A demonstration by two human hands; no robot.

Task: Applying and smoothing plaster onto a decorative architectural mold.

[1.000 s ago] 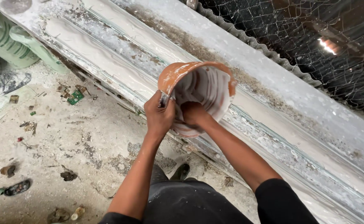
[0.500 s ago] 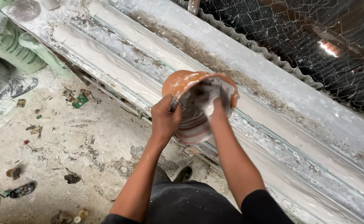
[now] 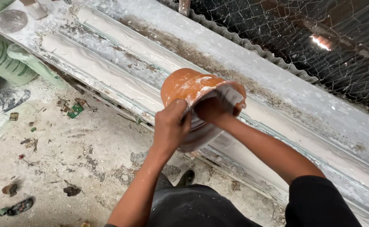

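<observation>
From my head camera, my left hand (image 3: 171,126) is clenched around the rim of the orange bowl (image 3: 188,90), which sits tipped on its side at the centre of the frame, over the long white moulding (image 3: 108,73). My right hand (image 3: 209,111) reaches inside the bowl; I cannot tell whether its fingers are curled or flat there. The bowl looks smeared with wet white plaster, so I judge my grip could slip and the bowl drop onto the moulding, denting it. Plaster could also spill past the edge. The tabletop (image 3: 277,80) runs diagonally, crusted white and brown. At lower left the floor (image 3: 66,159) is dusty and littered with scraps; wire mesh (image 3: 302,29) fills the upper right.
</observation>
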